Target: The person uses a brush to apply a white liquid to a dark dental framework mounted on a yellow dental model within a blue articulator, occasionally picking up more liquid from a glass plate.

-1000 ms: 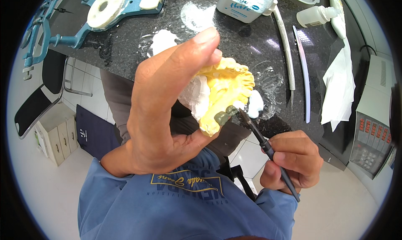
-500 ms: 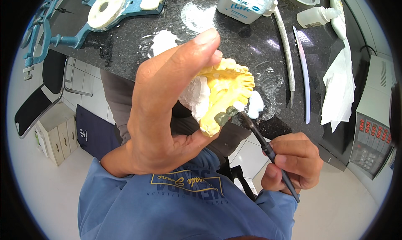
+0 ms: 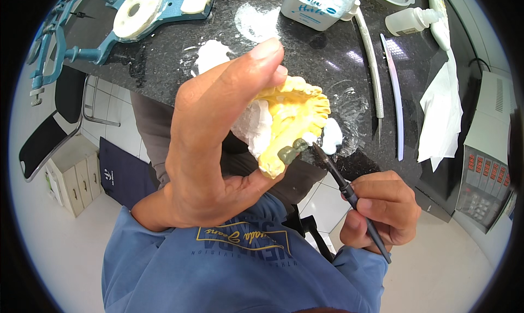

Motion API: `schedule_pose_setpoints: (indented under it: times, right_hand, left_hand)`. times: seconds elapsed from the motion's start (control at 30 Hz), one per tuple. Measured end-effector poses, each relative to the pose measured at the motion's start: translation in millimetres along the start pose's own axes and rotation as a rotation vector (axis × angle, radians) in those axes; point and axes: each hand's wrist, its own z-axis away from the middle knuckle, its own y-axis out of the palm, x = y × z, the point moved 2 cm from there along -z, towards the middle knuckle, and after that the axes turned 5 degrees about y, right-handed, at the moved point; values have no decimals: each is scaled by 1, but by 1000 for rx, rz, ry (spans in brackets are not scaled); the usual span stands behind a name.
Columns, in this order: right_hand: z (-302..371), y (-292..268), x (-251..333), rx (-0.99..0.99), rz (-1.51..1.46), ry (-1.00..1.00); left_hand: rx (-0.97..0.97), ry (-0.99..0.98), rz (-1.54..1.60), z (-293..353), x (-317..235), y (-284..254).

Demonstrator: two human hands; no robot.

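Observation:
My left hand (image 3: pixel 204 133) is closed round a yellow dental cast (image 3: pixel 292 116) with a white plaster base (image 3: pixel 254 128), held above the dark worktop. Dark green tooth caps (image 3: pixel 287 154) sit on the near end of its tooth row, and a small white tooth-shaped spot (image 3: pixel 309 138) is beside them. Pinched in the fingers of my right hand (image 3: pixel 386 208) is a slim black brush (image 3: pixel 346 189). Its tip is at the white spot beside the green caps; whether it touches I cannot tell.
On the speckled dark worktop (image 3: pixel 164 56) are a blue articulator (image 3: pixel 158 18), white paste patches (image 3: pixel 256 22), a powder jar (image 3: pixel 314 7), a small white bottle (image 3: pixel 406 21), a grey-handled tool (image 3: pixel 371 62), a lilac strip (image 3: pixel 394 94) and white tissue (image 3: pixel 441 108). A device with red displays (image 3: pixel 483 171) stands right.
The cast and my left hand have shifted very slightly left. The brush tip remains near the white spot, with only a tiny movement.

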Motion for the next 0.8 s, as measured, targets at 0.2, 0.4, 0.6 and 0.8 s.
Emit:
schedule_pose_setpoints:
  times: [0.2, 0.4, 0.6, 0.8]
  right_hand:
    - [1, 0, -1, -10, -8, -7]
    - [1, 0, -1, -2, -9, -7]
    - [2, -1, -1, -17, -25, 15]
    - [1, -1, -1, -21, -18, 16]
  left_hand:
    - [-1, 8, 14, -1, 1, 0]
    - [0, 26, -24, 0, 0, 1]
    - [2, 31, -44, 0, 0, 2]
    - [8, 34, -28, 0, 1, 1]
